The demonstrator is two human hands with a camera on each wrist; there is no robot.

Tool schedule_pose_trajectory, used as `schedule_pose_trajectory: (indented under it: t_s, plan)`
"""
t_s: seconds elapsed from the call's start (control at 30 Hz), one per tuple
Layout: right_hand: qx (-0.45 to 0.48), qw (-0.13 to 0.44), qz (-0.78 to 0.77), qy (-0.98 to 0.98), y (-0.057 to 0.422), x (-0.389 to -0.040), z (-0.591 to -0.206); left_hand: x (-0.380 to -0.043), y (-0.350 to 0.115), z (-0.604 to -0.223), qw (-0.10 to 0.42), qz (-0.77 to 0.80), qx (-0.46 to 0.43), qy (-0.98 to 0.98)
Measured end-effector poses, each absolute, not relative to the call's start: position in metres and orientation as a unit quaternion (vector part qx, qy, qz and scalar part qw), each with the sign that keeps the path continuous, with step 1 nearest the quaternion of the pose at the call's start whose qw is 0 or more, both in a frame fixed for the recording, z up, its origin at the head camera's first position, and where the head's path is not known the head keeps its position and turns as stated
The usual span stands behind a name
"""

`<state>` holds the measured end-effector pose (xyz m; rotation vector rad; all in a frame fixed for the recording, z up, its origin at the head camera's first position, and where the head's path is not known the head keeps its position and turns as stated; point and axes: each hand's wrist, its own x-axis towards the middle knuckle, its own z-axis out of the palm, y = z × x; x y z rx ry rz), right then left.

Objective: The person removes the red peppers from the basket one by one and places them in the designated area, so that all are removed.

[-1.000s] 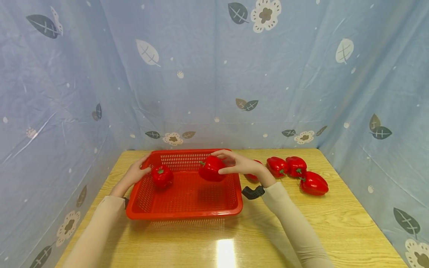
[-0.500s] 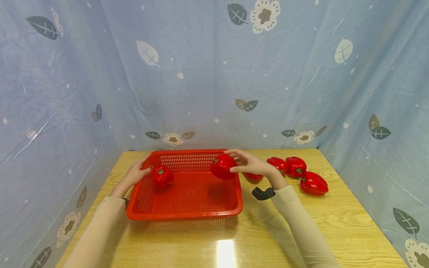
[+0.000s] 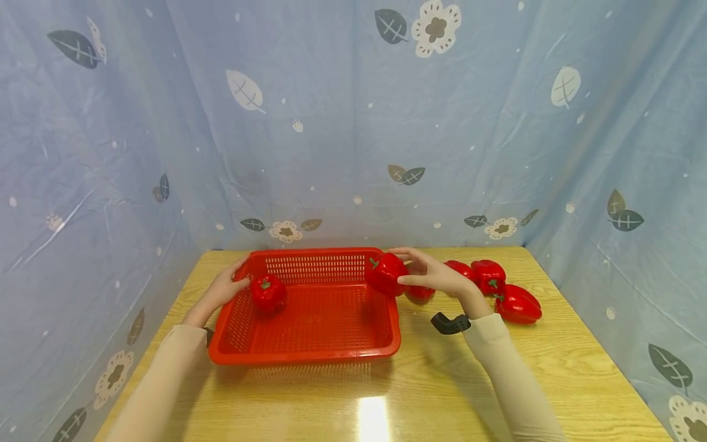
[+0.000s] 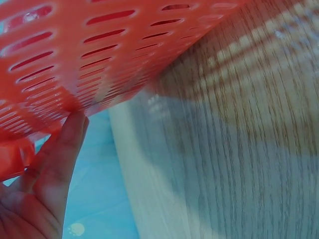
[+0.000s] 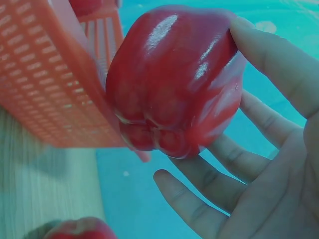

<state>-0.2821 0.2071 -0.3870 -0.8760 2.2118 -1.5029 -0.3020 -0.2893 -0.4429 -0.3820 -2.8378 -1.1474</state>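
Note:
Between the thumb and fingers of my right hand (image 3: 436, 275) is a red bell pepper (image 3: 385, 274) with its green stem pointing left. It hangs at the right rim of the red plastic basket (image 3: 309, 357), overlapping that rim in the head view. The right wrist view shows the pepper's lobed bottom (image 5: 169, 74) beside the slotted basket wall (image 5: 35, 74). My left hand (image 3: 223, 287) grips the basket's left rim; in the left wrist view its fingers (image 4: 70, 149) reach the slotted outer side. Another bell pepper (image 3: 267, 293) sits inside the basket, at the left.
On the wooden table (image 3: 475, 374), one bell pepper (image 3: 421, 294) lies just right of the basket, partly behind my right hand. Farther right is a cluster of bell peppers (image 3: 520, 304). A blue patterned curtain (image 3: 331, 153) closes off the back and sides.
My right hand has moved right with the bell pepper, from over the basket's inside to its right rim. The left hand and the basket have stayed in place.

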Motion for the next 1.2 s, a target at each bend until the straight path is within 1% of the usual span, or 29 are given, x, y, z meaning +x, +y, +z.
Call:
schedule_pose_trajectory:
  t_s: [0.43, 0.83, 1.2]
  plan:
    - [-0.299, 0.138, -0.537, 0.777, 0.229, -0.277, -0.393, -0.303, -0.291, -0.443, 0.021, -0.367, -0.122, -0.922]
    - [-0.256, 0.106, -0.510, 0.814, 0.246, -0.274, -0.405, -0.303, -0.291, -0.441, 0.017, -0.371, -0.120, -0.921]
    - [-0.239, 0.098, -0.521, 0.813, 0.264, -0.270, -0.417, -0.302, -0.290, -0.439, 0.013, -0.372, -0.118, -0.921]
